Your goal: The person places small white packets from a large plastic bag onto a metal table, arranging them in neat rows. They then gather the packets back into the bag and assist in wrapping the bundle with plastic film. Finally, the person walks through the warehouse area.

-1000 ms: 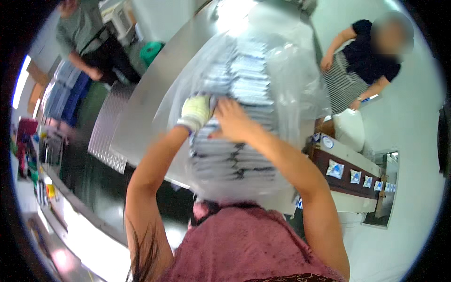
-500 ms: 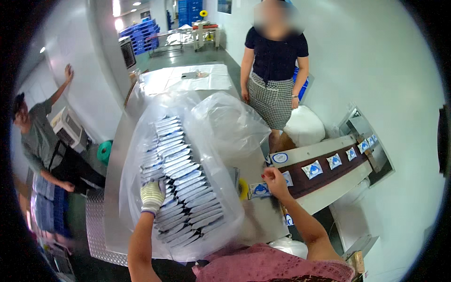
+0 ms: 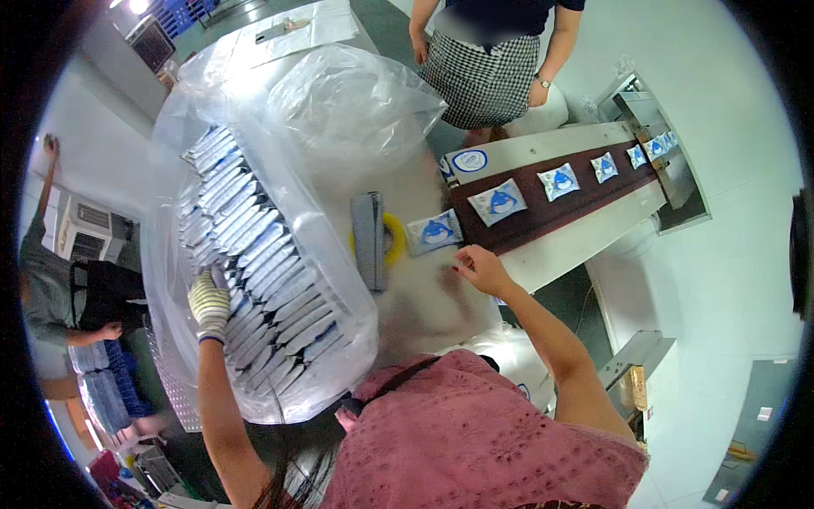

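My left hand (image 3: 209,305), in a striped knitted glove, lies with its fingers stretched against the left side of the packed rows. These rows are silvery-blue sachets (image 3: 254,227) standing on edge inside a large clear plastic bag (image 3: 346,293). My bare right hand (image 3: 483,270) hovers off the near end of the belt, fingers bent and slightly apart, with nothing visible in them. Just beyond its fingertips is a white-and-blue sachet (image 3: 434,232) lying flat on the table. Another sachet (image 3: 498,202) rides at the near end of the dark conveyor belt (image 3: 543,222).
More sachets (image 3: 558,181) trail back along the belt to a wall opening. Between bag and belt lie a grey bundle (image 3: 368,242) and a yellow ring (image 3: 395,240). A person in a checked skirt (image 3: 479,81) stands beyond the belt; another person (image 3: 55,288) is at the left.
The view has tipped downward and turned, so the bag and table appear shifted left. My right hand now appears nearer me, off the belt's end. My left hand stays at the rows.
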